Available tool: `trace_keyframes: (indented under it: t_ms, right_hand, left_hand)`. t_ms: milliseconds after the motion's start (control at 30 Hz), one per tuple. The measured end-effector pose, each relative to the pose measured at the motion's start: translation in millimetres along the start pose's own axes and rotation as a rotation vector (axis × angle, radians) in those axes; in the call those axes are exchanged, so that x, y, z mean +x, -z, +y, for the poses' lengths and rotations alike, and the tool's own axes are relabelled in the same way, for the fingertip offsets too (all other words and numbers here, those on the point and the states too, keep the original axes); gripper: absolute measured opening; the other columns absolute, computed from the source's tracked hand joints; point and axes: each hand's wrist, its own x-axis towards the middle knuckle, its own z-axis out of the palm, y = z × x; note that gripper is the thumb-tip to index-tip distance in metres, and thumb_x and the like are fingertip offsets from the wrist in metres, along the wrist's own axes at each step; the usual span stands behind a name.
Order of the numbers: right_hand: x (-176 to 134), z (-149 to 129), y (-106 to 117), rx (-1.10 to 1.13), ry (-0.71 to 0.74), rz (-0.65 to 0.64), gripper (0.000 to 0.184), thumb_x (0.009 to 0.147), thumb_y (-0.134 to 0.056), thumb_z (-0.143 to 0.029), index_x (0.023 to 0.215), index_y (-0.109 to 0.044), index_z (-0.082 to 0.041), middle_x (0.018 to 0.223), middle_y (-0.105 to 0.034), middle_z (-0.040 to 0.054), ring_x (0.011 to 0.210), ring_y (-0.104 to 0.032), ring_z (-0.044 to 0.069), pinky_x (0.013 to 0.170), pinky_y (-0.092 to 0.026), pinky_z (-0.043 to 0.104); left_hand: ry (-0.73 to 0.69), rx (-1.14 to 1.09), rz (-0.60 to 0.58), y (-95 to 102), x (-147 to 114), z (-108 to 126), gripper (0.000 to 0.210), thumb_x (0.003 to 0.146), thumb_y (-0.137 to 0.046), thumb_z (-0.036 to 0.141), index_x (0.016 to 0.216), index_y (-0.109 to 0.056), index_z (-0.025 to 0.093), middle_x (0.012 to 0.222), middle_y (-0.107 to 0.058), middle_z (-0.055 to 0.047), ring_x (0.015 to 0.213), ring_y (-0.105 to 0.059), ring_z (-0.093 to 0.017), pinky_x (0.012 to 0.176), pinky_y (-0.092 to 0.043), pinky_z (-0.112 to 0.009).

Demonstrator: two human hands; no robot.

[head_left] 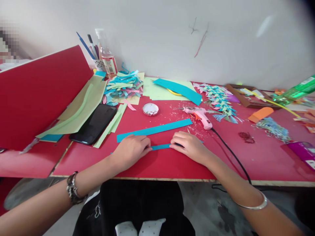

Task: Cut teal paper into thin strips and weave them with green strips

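Note:
A narrow blue paper strip (161, 147) lies across the red table in front of me, its middle showing between my hands. My left hand (133, 149) has its fingers bent together on the left part of that strip. On the right part, my right hand (188, 146) pinches it the same way. Both ends are mostly covered by my hands. Just beyond them lies a wider blue paper strip (157, 128), slanting up to the right. A pink hot glue gun (199, 115) rests behind my right hand, its black cord running to the table's front edge.
A black phone (94, 124) and green paper sheets (81, 108) lie left, beside a leaning red board (44, 95). Behind are a heap of cut strips (125, 85), a round lid (150, 109) and a braided paper piece (219, 101). A green bottle (297, 90) lies right.

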Motion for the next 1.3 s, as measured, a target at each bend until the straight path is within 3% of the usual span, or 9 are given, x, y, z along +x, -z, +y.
trace_keyframes:
  t_ms: [167,300,833,1167,1300]
  right_hand:
    - [4.6,-17.4,-10.8,-0.075,0.039,0.024,0.024,0.085,-0.040,-0.028,0.070,-0.055,-0.016,0.068,-0.053,0.0033,0.068,-0.048,0.014,0.062,-0.036,0.025]
    - [5.9,-25.3,-15.1,-0.044,0.026,0.036,0.023,0.085,-0.040,-0.029,0.072,-0.055,-0.016,0.069,-0.054,0.0035,0.068,-0.048,0.014,0.062,-0.036,0.024]
    - [-18.8,8.3,-4.1,0.145,-0.084,0.048,0.020,0.082,-0.045,-0.031,0.071,-0.053,-0.017,0.068,-0.054,0.0021,0.066,-0.047,0.013,0.061,-0.035,0.023]
    - [-20.0,11.0,-3.4,0.093,-0.090,0.080,0.022,0.082,-0.044,-0.030,0.067,-0.051,-0.016,0.065,-0.052,0.0019,0.063,-0.046,0.012,0.060,-0.035,0.023]
    - [-20.4,10.5,-4.3,0.059,-0.091,0.079,0.022,0.082,-0.044,-0.030,0.067,-0.051,-0.016,0.064,-0.051,0.0020,0.062,-0.046,0.013,0.059,-0.034,0.023]
  left_hand:
    - [-0.089,-0.041,0.040,-4.9,6.3,9.8,0.019,0.084,-0.039,0.027,0.085,-0.053,0.015,0.082,-0.056,-0.004,0.075,-0.054,-0.016,0.066,-0.040,-0.026]
    - [-0.065,-0.039,0.033,-8.9,9.5,19.1,0.020,0.085,-0.037,0.023,0.078,-0.054,0.014,0.078,-0.056,-0.004,0.071,-0.053,-0.015,0.063,-0.040,-0.025]
    - [0.013,-0.204,0.013,-9.5,8.0,13.7,0.018,0.084,-0.040,0.027,0.084,-0.055,0.016,0.082,-0.058,-0.003,0.074,-0.055,-0.014,0.065,-0.042,-0.023]
    - [0.012,-0.113,-0.036,-6.3,10.0,14.2,0.016,0.084,-0.039,0.027,0.082,-0.052,0.017,0.077,-0.057,-0.002,0.067,-0.054,-0.014,0.059,-0.041,-0.023]
    - [-0.013,0.036,-0.008,-7.6,8.9,17.9,0.020,0.085,-0.036,0.023,0.095,-0.051,0.017,0.090,-0.057,-0.006,0.082,-0.055,-0.018,0.069,-0.043,-0.030]
